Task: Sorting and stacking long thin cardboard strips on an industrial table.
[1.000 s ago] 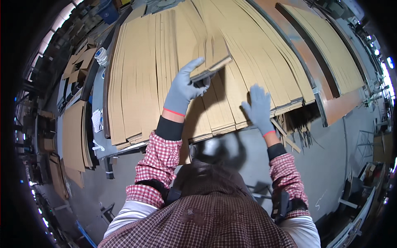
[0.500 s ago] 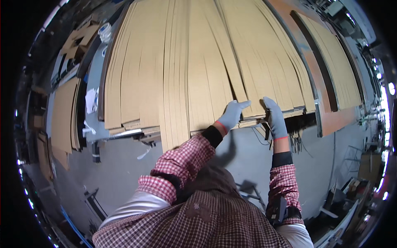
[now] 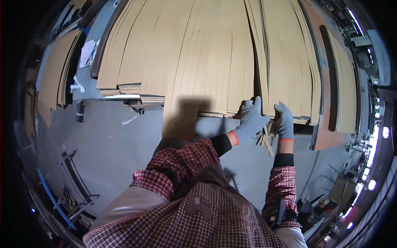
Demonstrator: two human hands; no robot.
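Wide tan cardboard sheets [image 3: 206,62] lie stacked before me, cut lengthwise into strips. My left hand [image 3: 251,119], in a grey glove, rests at their near edge. Its fingers point away from me, and the thumb stands apart toward the right. A dark gap between strips runs up from those fingertips. Just right of it, my right hand [image 3: 284,120], gloved alike, has its fingers bent in toward the thumb at the edge of the right-hand sheets. What lies between them is hidden. Narrow cardboard scraps [image 3: 266,141] hang between and below the hands.
One longer cardboard piece [image 3: 179,124] juts toward me, left of my hands. More cardboard stacks stand at the far left [image 3: 58,74] and on an orange-brown surface [image 3: 331,138] at the right. A dark metal stand [image 3: 76,173] is on the grey floor, lower left.
The view has shifted, with the stacks sliding across it. My hands are closer together. The left fingers have turned from pointing right to pointing away, and the hanging scraps now show more.
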